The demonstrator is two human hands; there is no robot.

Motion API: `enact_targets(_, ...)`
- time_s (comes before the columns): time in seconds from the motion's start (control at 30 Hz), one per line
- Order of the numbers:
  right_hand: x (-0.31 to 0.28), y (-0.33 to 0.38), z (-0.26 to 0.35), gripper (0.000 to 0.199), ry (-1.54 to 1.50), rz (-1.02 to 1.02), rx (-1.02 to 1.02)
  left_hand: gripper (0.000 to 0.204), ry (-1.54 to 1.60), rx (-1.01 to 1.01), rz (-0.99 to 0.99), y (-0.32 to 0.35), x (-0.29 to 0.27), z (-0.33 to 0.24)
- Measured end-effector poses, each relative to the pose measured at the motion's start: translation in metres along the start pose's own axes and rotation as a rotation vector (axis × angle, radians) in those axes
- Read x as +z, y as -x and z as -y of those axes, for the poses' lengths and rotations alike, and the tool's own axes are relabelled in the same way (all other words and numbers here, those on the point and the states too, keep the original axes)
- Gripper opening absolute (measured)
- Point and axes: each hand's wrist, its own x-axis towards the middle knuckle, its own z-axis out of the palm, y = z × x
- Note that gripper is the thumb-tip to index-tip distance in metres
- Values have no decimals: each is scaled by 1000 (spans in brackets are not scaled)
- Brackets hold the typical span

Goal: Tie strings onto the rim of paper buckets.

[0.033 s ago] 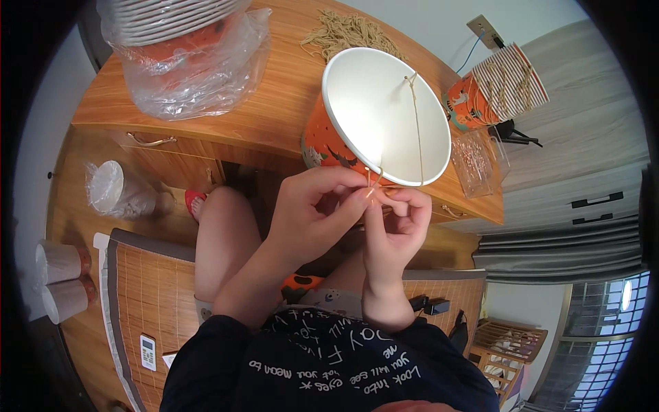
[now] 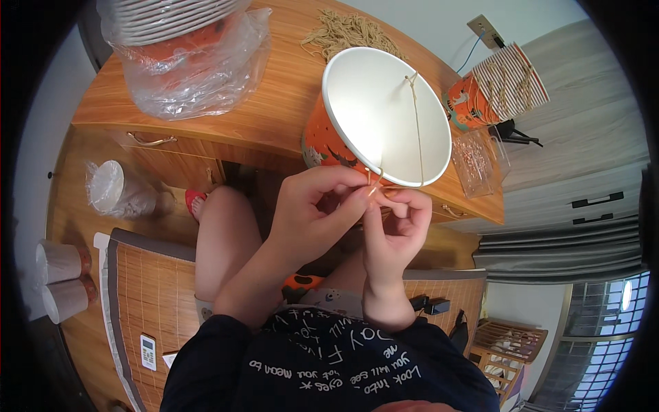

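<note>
Warm brown wood grain marks the desk point(image 2: 288, 96), which curves across the upper part of the view. At its left side sits a tall stack of nested buckets point(image 2: 182, 65), loosely wrapped in clear plastic. Near the right end leans an orange nested stack point(image 2: 494, 86) with white rims and cords looped over its side.

Between them, at the desk's front edge, is the single bucket point(image 2: 371, 117), orange with dark figures outside and white within. It is tilted, its mouth facing up and toward the person. Behind it lies a loose heap of tan strings point(image 2: 353, 34); just beyond its right side, a clear box point(image 2: 477, 161) holds many small pieces.

The left hand point(image 2: 316, 209) and right hand point(image 2: 398, 220) meet just below the near rim, thumbs and fingertips pinched together on the tan cord point(image 2: 418, 130). Fingers hide which strand each one grips. The cord is knotted at the far rim, spans the mouth, and shows a small loop at the near rim.
</note>
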Motion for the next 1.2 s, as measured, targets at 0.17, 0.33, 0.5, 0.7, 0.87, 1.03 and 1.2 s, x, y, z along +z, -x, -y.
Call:
enact_targets(0.17,-5,3,3,36,79,35,-49,8,67,-85,0,-1,4,-8)
enact_targets(0.33,-9,3,3,38,155,16,-94,12,113,-163,-6,0,2,-13)
enact_targets(0.5,-15,1,8,36,356,93,-240,13,135,-177,14,2,0,-11)
enact_targets(0.7,-20,0,9,36,343,114,-202,12,172,-129,14,2,1,-11)
enact_targets(0.87,-18,0,12,39,331,104,-239,13,158,-126,0,3,3,-13)
enact_targets(1.03,-14,2,18,45,164,68,-128,15,143,-185,22,2,2,-21)
enact_targets(1.2,-19,2,20,49,253,99,-126,15,139,-291,178,4,-8,-17)
